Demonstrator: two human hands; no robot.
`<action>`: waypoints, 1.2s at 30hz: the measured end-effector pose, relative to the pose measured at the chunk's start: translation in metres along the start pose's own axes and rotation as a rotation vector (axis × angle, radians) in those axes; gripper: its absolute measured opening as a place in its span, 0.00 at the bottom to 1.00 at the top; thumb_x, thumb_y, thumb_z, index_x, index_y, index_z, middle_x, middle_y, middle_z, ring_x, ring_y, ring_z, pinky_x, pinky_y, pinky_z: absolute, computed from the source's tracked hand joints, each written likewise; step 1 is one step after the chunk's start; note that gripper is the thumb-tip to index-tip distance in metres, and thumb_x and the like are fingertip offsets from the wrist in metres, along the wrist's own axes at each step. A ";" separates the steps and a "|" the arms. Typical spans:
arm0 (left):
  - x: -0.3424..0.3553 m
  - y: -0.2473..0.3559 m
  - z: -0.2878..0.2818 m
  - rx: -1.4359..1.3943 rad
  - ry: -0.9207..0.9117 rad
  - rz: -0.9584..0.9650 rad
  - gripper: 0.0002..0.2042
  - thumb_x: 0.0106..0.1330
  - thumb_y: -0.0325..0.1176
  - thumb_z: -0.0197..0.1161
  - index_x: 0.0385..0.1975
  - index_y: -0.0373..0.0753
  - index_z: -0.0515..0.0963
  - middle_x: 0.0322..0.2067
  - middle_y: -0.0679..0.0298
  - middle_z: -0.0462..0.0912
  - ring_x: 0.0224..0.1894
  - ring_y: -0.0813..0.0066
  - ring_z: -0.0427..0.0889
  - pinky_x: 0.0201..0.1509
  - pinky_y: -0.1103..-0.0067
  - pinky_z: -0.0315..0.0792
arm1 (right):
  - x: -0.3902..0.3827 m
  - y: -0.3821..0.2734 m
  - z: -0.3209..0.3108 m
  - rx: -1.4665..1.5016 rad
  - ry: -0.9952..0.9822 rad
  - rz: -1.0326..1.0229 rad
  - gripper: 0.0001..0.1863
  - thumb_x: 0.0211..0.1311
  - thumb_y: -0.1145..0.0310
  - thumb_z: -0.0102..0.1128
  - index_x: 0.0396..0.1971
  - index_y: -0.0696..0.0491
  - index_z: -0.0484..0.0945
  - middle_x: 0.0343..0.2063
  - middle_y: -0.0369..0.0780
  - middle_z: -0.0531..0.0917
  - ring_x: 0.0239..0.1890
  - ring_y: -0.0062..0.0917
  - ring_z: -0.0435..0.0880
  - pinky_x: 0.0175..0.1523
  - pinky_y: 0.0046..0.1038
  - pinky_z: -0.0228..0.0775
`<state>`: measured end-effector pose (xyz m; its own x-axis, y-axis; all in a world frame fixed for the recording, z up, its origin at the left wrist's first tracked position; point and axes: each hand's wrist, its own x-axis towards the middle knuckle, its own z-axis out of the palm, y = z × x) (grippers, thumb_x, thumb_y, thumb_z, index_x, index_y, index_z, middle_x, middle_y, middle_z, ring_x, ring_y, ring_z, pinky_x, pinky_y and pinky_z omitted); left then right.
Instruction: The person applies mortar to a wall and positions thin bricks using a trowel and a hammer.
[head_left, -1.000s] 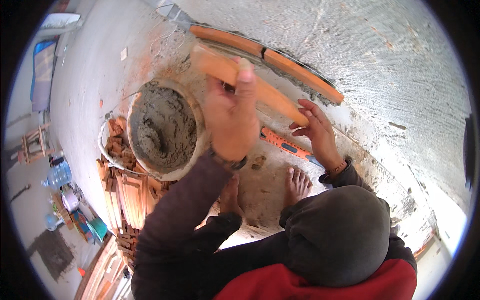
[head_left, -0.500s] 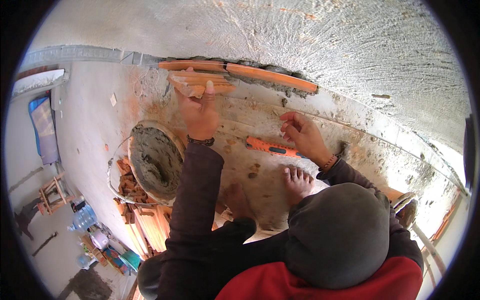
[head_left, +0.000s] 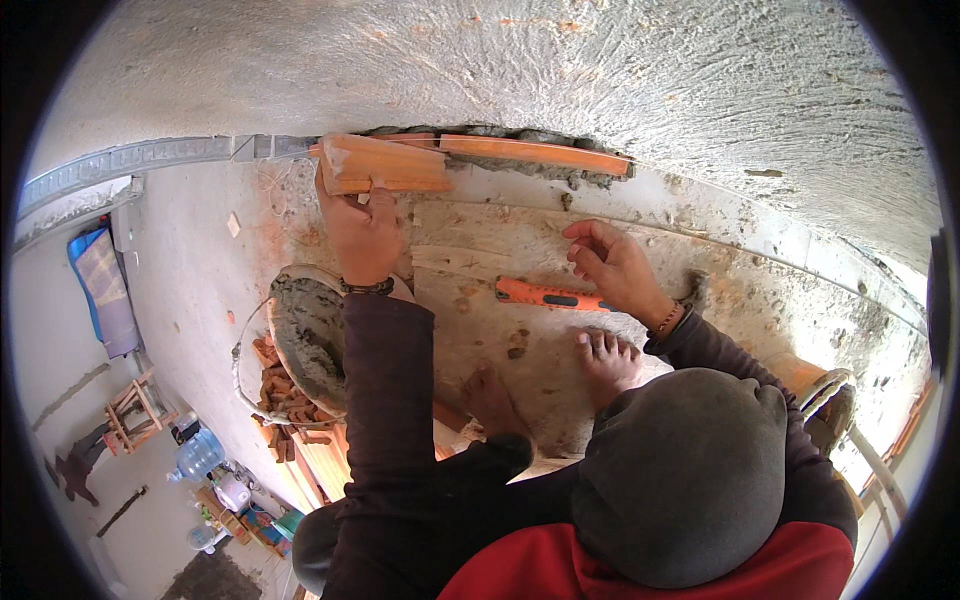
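Note:
A short ridged terracotta piece (head_left: 390,160) is gripped in my left hand (head_left: 362,235), held at the left end of orange terracotta strips (head_left: 530,152) bedded in grey mortar along the base of a rough wall (head_left: 650,70). Whether it touches them I cannot tell. My right hand (head_left: 610,260) is in the air with loosely curled, parted fingers and nothing in them. Below it lies an orange tool (head_left: 535,292) with dark slots. A thin string runs along the strips.
A bucket of wet mortar (head_left: 305,320) is left of my bare feet, beside broken terracotta (head_left: 280,385) and stacked strips (head_left: 310,460). A metal channel (head_left: 190,155) runs leftward. A wooden stool (head_left: 135,415), water jug (head_left: 200,455) and rolled mat (head_left: 100,290) are at far left.
My left hand has swung the piece up and left to the strips' left end. My right hand has let go of it. The view has turned, putting the wall across the top.

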<state>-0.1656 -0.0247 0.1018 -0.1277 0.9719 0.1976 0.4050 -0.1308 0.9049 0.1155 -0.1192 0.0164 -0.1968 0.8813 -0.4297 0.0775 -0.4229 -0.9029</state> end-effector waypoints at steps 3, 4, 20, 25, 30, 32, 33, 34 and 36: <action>0.000 -0.003 0.000 -0.004 0.077 -0.014 0.26 0.67 0.20 0.58 0.66 0.30 0.62 0.52 0.58 0.76 0.52 0.73 0.77 0.53 0.79 0.75 | 0.002 0.000 0.002 -0.028 -0.014 -0.014 0.13 0.66 0.69 0.58 0.46 0.60 0.78 0.26 0.37 0.83 0.28 0.19 0.80 0.36 0.26 0.74; 0.000 -0.007 -0.001 0.000 0.102 -0.011 0.27 0.67 0.19 0.58 0.66 0.30 0.61 0.52 0.58 0.76 0.52 0.73 0.77 0.52 0.78 0.76 | 0.003 -0.001 0.003 -0.044 -0.019 -0.021 0.13 0.65 0.69 0.58 0.46 0.60 0.78 0.26 0.37 0.82 0.28 0.20 0.80 0.36 0.26 0.73; 0.000 -0.025 0.016 0.058 0.316 -0.144 0.13 0.69 0.34 0.65 0.44 0.29 0.80 0.37 0.59 0.86 0.37 0.75 0.83 0.42 0.77 0.75 | 0.002 -0.004 0.007 -0.159 -0.027 -0.044 0.14 0.65 0.68 0.59 0.46 0.59 0.79 0.27 0.38 0.82 0.27 0.21 0.78 0.36 0.28 0.72; -0.005 -0.021 0.017 0.030 0.307 -0.181 0.13 0.70 0.34 0.65 0.43 0.27 0.80 0.35 0.59 0.86 0.35 0.75 0.82 0.40 0.76 0.75 | 0.001 -0.005 0.003 -0.170 -0.047 -0.016 0.12 0.67 0.70 0.58 0.47 0.58 0.78 0.30 0.35 0.81 0.30 0.17 0.78 0.37 0.24 0.72; 0.000 -0.034 0.009 0.083 0.306 -0.117 0.14 0.69 0.36 0.66 0.42 0.28 0.81 0.34 0.59 0.86 0.33 0.75 0.82 0.38 0.76 0.74 | 0.002 -0.006 0.004 -0.213 -0.054 -0.012 0.11 0.67 0.72 0.57 0.48 0.57 0.78 0.31 0.34 0.81 0.31 0.16 0.79 0.38 0.23 0.73; 0.001 -0.037 0.011 0.122 0.299 -0.095 0.15 0.69 0.37 0.66 0.42 0.28 0.81 0.34 0.59 0.86 0.33 0.75 0.82 0.38 0.76 0.74 | 0.003 -0.004 0.003 -0.218 -0.050 -0.016 0.11 0.67 0.72 0.57 0.48 0.57 0.78 0.30 0.34 0.81 0.31 0.16 0.79 0.38 0.23 0.73; 0.000 -0.038 0.012 0.133 0.293 -0.073 0.15 0.69 0.38 0.66 0.42 0.29 0.81 0.34 0.59 0.86 0.33 0.75 0.82 0.38 0.75 0.74 | 0.003 -0.005 0.003 -0.229 -0.046 -0.016 0.11 0.67 0.72 0.57 0.47 0.58 0.78 0.30 0.34 0.81 0.31 0.15 0.79 0.38 0.23 0.73; 0.000 -0.037 0.013 0.148 0.288 -0.051 0.15 0.69 0.38 0.66 0.42 0.29 0.81 0.34 0.59 0.86 0.33 0.74 0.82 0.38 0.75 0.74 | 0.003 -0.008 0.003 -0.237 -0.044 -0.017 0.11 0.67 0.71 0.57 0.47 0.58 0.78 0.29 0.34 0.81 0.31 0.15 0.79 0.38 0.23 0.73; -0.002 -0.036 0.011 0.194 0.287 -0.082 0.15 0.69 0.38 0.66 0.43 0.29 0.80 0.34 0.59 0.86 0.34 0.74 0.82 0.39 0.76 0.74 | 0.004 -0.008 0.004 -0.239 -0.043 -0.019 0.11 0.67 0.71 0.57 0.47 0.58 0.78 0.29 0.33 0.81 0.30 0.15 0.79 0.38 0.23 0.73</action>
<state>-0.1697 -0.0198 0.0646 -0.4048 0.8795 0.2502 0.5435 0.0113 0.8394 0.1103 -0.1133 0.0220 -0.2414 0.8768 -0.4159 0.3018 -0.3394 -0.8909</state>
